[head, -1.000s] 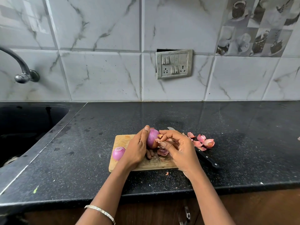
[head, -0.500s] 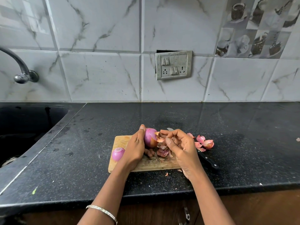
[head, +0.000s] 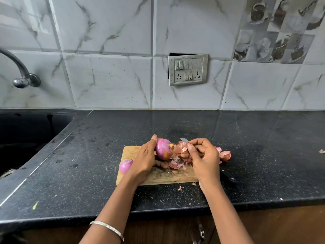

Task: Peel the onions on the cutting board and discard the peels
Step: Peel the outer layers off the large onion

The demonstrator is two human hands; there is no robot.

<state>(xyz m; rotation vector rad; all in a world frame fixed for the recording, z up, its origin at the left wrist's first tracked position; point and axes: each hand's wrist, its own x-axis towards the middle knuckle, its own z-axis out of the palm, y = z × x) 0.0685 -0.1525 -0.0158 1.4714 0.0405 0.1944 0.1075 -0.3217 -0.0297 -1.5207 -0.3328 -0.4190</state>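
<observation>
peel pulled clear of the onion

since a second ago the right hand point(head: 204, 158) has drawn away to the right, opening a gap between it and the onion point(head: 163, 149), and a strip of peel point(head: 181, 147) now stretches across that gap. its curled fingers pinch that peel. the left hand point(head: 145, 160) grips the onion, thumb over the top, just above the cutting board point(head: 131, 150) at the frame's centre. a second onion point(head: 125, 165) lies at the board's left edge. loose peels point(head: 224, 155) sit right of the hands, beside a knife point(head: 227, 176).
</observation>
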